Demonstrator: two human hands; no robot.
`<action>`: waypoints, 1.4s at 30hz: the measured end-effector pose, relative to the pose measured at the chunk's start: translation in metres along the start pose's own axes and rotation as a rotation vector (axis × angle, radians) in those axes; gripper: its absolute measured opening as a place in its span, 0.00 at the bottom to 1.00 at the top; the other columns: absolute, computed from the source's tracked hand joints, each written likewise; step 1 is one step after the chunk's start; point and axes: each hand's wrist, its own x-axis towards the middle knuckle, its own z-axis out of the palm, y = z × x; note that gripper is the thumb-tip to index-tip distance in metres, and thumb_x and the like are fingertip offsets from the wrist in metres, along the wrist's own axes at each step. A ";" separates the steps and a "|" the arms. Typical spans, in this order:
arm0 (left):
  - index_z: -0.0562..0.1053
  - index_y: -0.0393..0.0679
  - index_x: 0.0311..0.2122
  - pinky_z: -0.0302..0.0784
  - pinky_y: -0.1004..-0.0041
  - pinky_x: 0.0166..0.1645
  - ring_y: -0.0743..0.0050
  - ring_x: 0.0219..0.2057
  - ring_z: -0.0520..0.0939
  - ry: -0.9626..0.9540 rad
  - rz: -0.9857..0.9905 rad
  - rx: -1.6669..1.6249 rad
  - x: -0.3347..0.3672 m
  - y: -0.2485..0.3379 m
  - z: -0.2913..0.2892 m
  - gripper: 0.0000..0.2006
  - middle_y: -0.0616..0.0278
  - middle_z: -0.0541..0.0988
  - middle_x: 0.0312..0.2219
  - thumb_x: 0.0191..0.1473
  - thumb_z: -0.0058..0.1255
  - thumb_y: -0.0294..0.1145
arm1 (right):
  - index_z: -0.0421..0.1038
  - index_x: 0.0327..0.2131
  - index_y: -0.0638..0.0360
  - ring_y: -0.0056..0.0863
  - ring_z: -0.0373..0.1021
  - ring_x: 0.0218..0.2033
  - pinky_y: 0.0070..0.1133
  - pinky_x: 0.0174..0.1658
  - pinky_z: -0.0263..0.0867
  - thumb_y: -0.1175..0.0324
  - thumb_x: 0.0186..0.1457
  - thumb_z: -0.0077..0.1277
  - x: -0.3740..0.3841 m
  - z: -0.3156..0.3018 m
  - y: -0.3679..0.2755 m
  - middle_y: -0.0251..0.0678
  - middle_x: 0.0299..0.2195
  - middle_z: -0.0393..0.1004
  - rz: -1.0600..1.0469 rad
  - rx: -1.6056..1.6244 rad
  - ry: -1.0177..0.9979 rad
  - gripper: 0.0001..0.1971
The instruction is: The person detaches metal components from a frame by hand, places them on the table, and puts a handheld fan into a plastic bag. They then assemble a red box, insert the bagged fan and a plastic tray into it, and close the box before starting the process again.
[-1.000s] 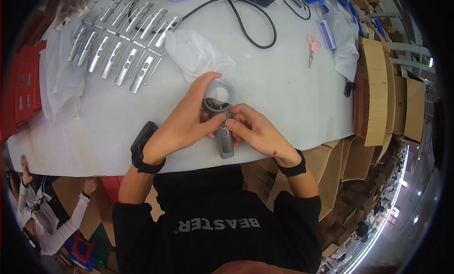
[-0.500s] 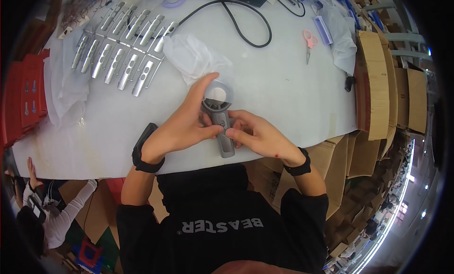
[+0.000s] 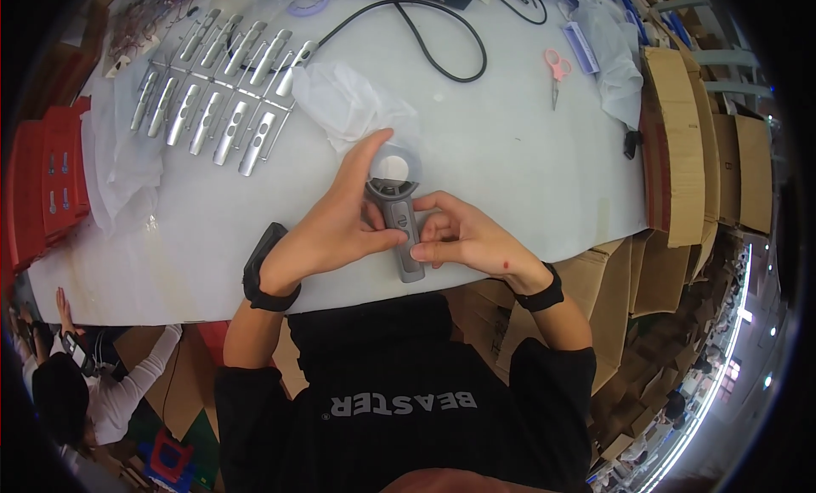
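A grey handheld fan (image 3: 398, 221) is held over the near part of the table, its round head pointing away from me and its handle toward me. My left hand (image 3: 327, 238) wraps the fan's left side, index finger along the round head and thumb pressed on the front of the handle. My right hand (image 3: 463, 242) grips the handle's right edge between thumb and bent fingers. A pale disc covers most of the fan's head. Just beyond the head lies a crumpled white plastic bag (image 3: 348, 102). The back of the fan is hidden.
Silver trim pieces on a frame (image 3: 204, 110) lie at the far left. Pink scissors (image 3: 557, 66) and a black cable (image 3: 476, 68) are farther back. Red bins (image 3: 42, 178) stand left, cardboard boxes (image 3: 680, 153) right. Another person (image 3: 110, 399) is at the lower left.
My right thumb has slid from the front of the handle toward its right edge, uncovering more of the handle. The left hand keeps its hold. The whole view has shifted slightly.
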 end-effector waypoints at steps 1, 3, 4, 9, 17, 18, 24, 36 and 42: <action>0.44 0.55 0.70 0.78 0.79 0.35 0.79 0.30 0.75 0.008 -0.006 0.003 0.000 0.001 0.001 0.53 0.54 0.61 0.58 0.45 0.64 0.15 | 0.54 0.64 0.68 0.18 0.70 0.33 0.17 0.40 0.67 0.68 0.60 0.57 0.000 0.001 0.001 0.28 0.30 0.68 -0.002 0.000 -0.010 0.34; 0.44 0.54 0.71 0.78 0.79 0.35 0.79 0.30 0.75 -0.003 0.013 -0.002 0.003 0.001 0.003 0.54 0.54 0.61 0.59 0.44 0.64 0.16 | 0.51 0.65 0.69 0.18 0.69 0.32 0.16 0.37 0.66 0.67 0.59 0.59 -0.004 0.004 0.005 0.29 0.29 0.68 -0.049 -0.065 0.040 0.37; 0.43 0.54 0.71 0.78 0.79 0.35 0.79 0.30 0.75 -0.010 0.025 -0.003 0.003 0.000 0.002 0.55 0.54 0.61 0.59 0.44 0.65 0.16 | 0.50 0.66 0.69 0.18 0.68 0.31 0.15 0.35 0.66 0.67 0.58 0.59 -0.004 0.005 0.007 0.29 0.28 0.67 -0.076 -0.097 0.067 0.38; 0.43 0.54 0.71 0.78 0.79 0.35 0.79 0.30 0.75 -0.013 0.004 -0.037 0.001 -0.002 0.002 0.55 0.54 0.61 0.59 0.43 0.65 0.16 | 0.51 0.66 0.68 0.19 0.68 0.31 0.16 0.35 0.66 0.69 0.59 0.58 -0.003 0.000 0.019 0.29 0.29 0.67 -0.126 0.004 0.000 0.36; 0.44 0.48 0.70 0.78 0.76 0.37 0.74 0.32 0.76 -0.013 0.032 -0.011 0.001 0.002 0.002 0.54 0.48 0.51 0.66 0.43 0.65 0.17 | 0.50 0.65 0.70 0.18 0.65 0.29 0.17 0.34 0.64 0.66 0.61 0.56 -0.010 0.011 0.020 0.31 0.28 0.67 -0.251 -0.304 0.073 0.36; 0.44 0.47 0.70 0.78 0.76 0.37 0.74 0.32 0.76 -0.012 0.019 -0.021 0.001 0.001 0.001 0.54 0.48 0.51 0.66 0.43 0.65 0.17 | 0.50 0.65 0.71 0.18 0.65 0.29 0.17 0.33 0.64 0.65 0.61 0.56 -0.011 0.013 0.017 0.31 0.28 0.67 -0.221 -0.266 0.084 0.36; 0.44 0.46 0.70 0.78 0.75 0.36 0.75 0.32 0.77 -0.002 0.004 -0.063 0.002 0.002 0.001 0.51 0.47 0.52 0.66 0.45 0.63 0.17 | 0.54 0.63 0.71 0.18 0.64 0.27 0.18 0.33 0.63 0.62 0.61 0.56 -0.014 0.014 0.016 0.31 0.26 0.67 -0.260 -0.287 0.110 0.34; 0.52 0.48 0.69 0.76 0.79 0.29 0.82 0.23 0.76 0.163 -0.065 -0.150 -0.001 0.005 0.009 0.36 0.55 0.76 0.43 0.59 0.53 0.22 | 0.66 0.56 0.64 0.19 0.67 0.25 0.19 0.30 0.64 0.65 0.62 0.54 -0.004 0.044 0.021 0.31 0.27 0.69 -0.290 -0.305 0.474 0.21; 0.60 0.46 0.65 0.72 0.82 0.25 0.85 0.21 0.75 0.355 0.076 0.055 -0.001 -0.004 0.018 0.31 0.60 0.76 0.40 0.57 0.55 0.22 | 0.71 0.55 0.54 0.28 0.69 0.24 0.23 0.27 0.67 0.70 0.57 0.57 -0.002 0.052 0.036 0.36 0.27 0.70 -0.665 -0.846 0.762 0.21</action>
